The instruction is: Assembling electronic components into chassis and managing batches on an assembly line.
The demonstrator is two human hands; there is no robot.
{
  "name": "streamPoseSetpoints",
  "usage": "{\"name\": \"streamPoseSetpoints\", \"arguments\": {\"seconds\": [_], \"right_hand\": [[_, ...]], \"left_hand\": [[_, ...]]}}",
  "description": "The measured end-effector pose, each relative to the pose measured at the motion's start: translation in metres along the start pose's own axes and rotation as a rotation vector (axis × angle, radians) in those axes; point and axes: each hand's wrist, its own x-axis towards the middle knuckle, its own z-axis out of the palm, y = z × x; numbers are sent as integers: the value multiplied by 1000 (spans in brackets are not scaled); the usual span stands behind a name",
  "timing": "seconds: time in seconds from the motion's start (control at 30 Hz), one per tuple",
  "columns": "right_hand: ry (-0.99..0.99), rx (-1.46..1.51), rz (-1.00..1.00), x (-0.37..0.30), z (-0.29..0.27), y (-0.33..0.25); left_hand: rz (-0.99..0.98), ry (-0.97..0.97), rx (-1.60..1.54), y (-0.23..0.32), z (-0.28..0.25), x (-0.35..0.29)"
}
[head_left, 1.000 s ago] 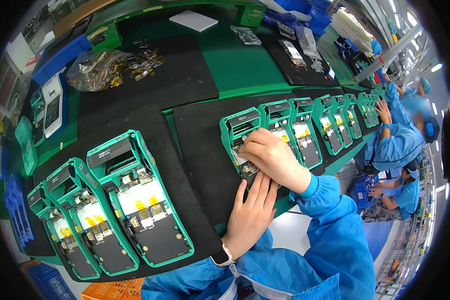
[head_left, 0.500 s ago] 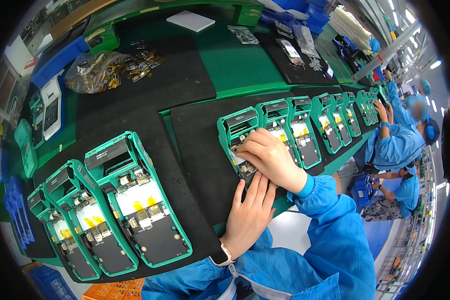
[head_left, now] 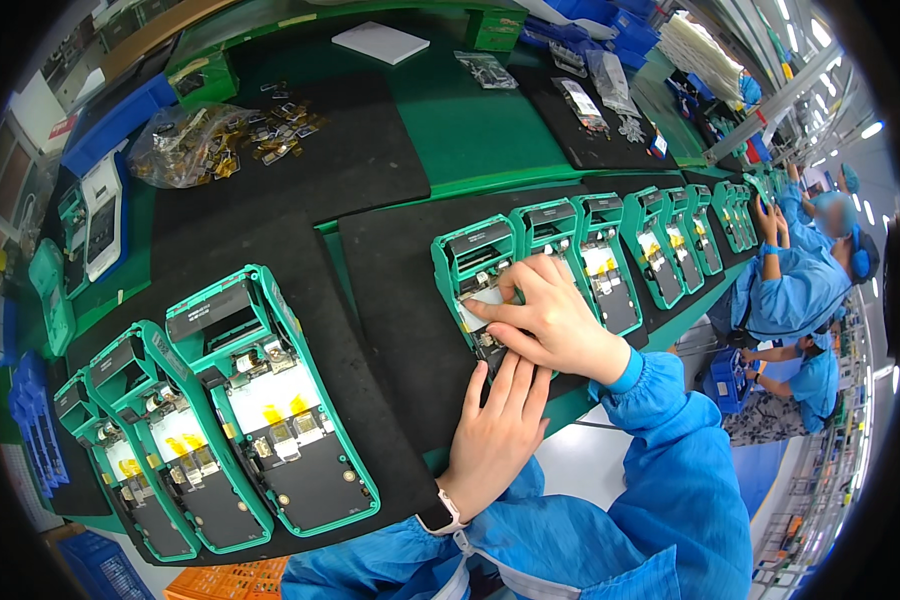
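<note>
A green handheld device housing (head_left: 445, 262) lies in front of me, its inside showing a white panel and small metal parts. My right hand (head_left: 550, 315) bends over its middle, fingers curled; one fingertip touches the white panel and the thumb points toward the parts below. Whatever is between these fingertips is too small or hidden to make out. Flat across the housing's lower end lies my left hand (head_left: 495, 425), fingers stretched out, covering much of that end. A neighbouring green housing (head_left: 610, 270) stands to the right, with yellow tabs on its white panel.
Several similar housings (head_left: 290, 420) lie on a black mat at the left, and more run along the bench to the right. A plastic bag (head_left: 175, 150) spills small gold-coloured parts farther back. Co-workers in blue (head_left: 795, 285) sit at the right. A white pad (head_left: 380, 42) lies at the back.
My right hand has shifted slightly right and its fingers have changed pose, uncovering more of the white panel. The left hand has stayed in place. A co-worker's hands have moved.
</note>
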Motion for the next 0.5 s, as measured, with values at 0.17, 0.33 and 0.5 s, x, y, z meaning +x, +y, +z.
{"name": "streamPoseSetpoints", "arguments": {"seconds": [0.17,0.33,0.5], "right_hand": [[24,-77,13,-7,1,-14],[-17,-131,114,-11,3,-27],[-49,-173,124,-14,8,-31]], "left_hand": [[23,26,-42,-2,8,-2],[24,28,-47,-2,8,-2],[23,16,-45,-2,11,-3]]}}
